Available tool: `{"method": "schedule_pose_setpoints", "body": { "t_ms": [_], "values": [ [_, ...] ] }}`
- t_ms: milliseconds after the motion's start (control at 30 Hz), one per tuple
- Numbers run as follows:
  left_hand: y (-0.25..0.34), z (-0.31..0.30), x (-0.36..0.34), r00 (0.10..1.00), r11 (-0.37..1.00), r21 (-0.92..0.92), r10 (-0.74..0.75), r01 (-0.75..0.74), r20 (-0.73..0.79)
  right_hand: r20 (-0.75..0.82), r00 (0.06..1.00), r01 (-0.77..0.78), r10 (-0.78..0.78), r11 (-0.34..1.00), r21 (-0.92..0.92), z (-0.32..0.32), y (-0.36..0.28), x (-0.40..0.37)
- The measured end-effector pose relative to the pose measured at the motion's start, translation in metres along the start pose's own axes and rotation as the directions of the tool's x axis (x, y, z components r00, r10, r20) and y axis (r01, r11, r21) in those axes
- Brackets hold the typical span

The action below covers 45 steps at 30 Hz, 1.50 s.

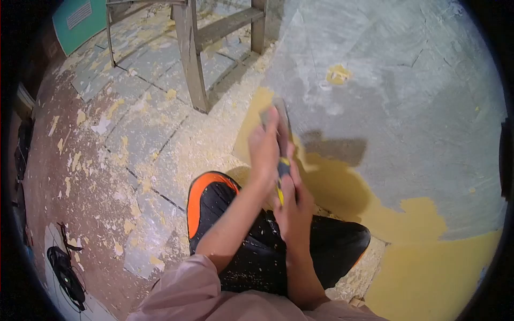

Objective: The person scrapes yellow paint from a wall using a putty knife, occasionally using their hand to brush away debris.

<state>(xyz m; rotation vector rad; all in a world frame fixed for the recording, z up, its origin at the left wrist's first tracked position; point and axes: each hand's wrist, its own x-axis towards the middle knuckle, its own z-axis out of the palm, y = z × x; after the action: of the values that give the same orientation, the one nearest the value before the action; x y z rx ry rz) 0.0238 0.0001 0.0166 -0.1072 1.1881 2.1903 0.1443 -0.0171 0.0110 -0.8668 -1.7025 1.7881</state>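
Note:
A scraper (284, 167) with a black and yellow handle points away from me, its metal end against the wall by a patch of yellow paint (251, 125). My right hand (295, 206) is wrapped round the handle. Farther forward, my left hand (263, 152) grips the metal part, thumb laid along it; it is slightly blurred. Bare grey surface (396, 107) spreads to the right of the tool, and more yellow paint (439, 273) covers the lower right. Both hands are closed, and the scraper's edge is partly hard to make out.
A wooden-legged stand (193, 64) rises at the back. Paint flakes and dust cover the tiled floor (144, 160). My knees (214, 214), in black and orange trousers, are just below my hands. A black corded object (67, 273) lies at the lower left; a green panel (80, 24) stands top left.

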Motion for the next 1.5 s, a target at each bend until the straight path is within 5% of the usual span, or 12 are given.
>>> {"method": "schedule_pose_setpoints", "body": {
  "t_ms": [500, 533, 600, 633, 733, 833, 900, 1100, 1167, 1300, 1433, 1500],
  "values": [
    [-0.009, -0.014, 0.026, 0.993, 0.978, -0.174, 0.115, -0.111, 0.013, 0.175, 0.985, 0.015, -0.007, 0.999, -0.044, -0.002, -0.013, 0.018],
    [-0.018, -0.009, 0.007, 0.999, 0.987, -0.157, 0.031, -0.036, -0.035, 0.162, 0.830, 0.556, -0.534, 0.815, -0.162, -0.016, 0.027, 0.021],
    [-0.038, 0.004, -0.015, 0.994, 0.985, -0.157, -0.081, 0.067, -0.080, 0.206, 0.959, -0.241, 0.195, 0.943, 0.230, -0.063, 0.005, -0.016],
    [-0.045, 0.009, -0.021, 0.985, 0.970, -0.233, -0.109, 0.076, -0.131, 0.192, 0.960, -0.246, 0.205, 0.944, 0.221, -0.077, 0.008, -0.028],
    [-0.067, 0.017, -0.047, 0.992, 0.950, -0.304, -0.101, 0.072, -0.079, 0.042, 0.988, 0.130, -0.148, 0.949, 0.286, -0.094, 0.029, -0.043],
    [-0.092, 0.026, -0.069, 0.985, 0.928, -0.342, -0.109, 0.149, 0.132, -0.290, 0.809, 0.459, -0.512, 0.857, -0.234, -0.087, 0.033, -0.032],
    [-0.101, 0.029, -0.072, 0.984, 0.926, -0.338, -0.132, 0.166, 0.122, -0.563, 0.710, 0.683, -0.422, 0.607, 0.407, -0.080, 0.011, -0.015],
    [-0.114, 0.014, -0.071, 0.965, 0.957, -0.270, -0.033, 0.106, 0.261, -0.052, 0.651, 0.739, -0.757, 0.618, 0.267, -0.065, -0.001, 0.023],
    [-0.096, 0.011, -0.067, 0.948, 0.893, -0.330, -0.249, 0.304, 0.199, -0.003, 0.616, 0.750, -0.788, 0.586, 0.306, -0.061, -0.031, 0.034],
    [-0.031, -0.011, 0.006, 0.984, 0.813, -0.570, 0.012, -0.114, -0.180, 0.142, 0.332, 0.897, -0.932, 0.359, 0.259, -0.048, -0.108, 0.037],
    [0.026, -0.036, 0.055, 0.775, 0.720, -0.358, 0.393, -0.594, -0.495, 0.208, -0.012, 0.954, -0.978, 0.051, 0.296, -0.010, -0.135, 0.037],
    [0.012, -0.053, 0.072, 0.696, 0.768, -0.142, 0.465, -0.625, -0.548, 0.341, 0.158, 0.986, -0.927, 0.167, -0.002, 0.005, -0.113, 0.049]
  ]
}}
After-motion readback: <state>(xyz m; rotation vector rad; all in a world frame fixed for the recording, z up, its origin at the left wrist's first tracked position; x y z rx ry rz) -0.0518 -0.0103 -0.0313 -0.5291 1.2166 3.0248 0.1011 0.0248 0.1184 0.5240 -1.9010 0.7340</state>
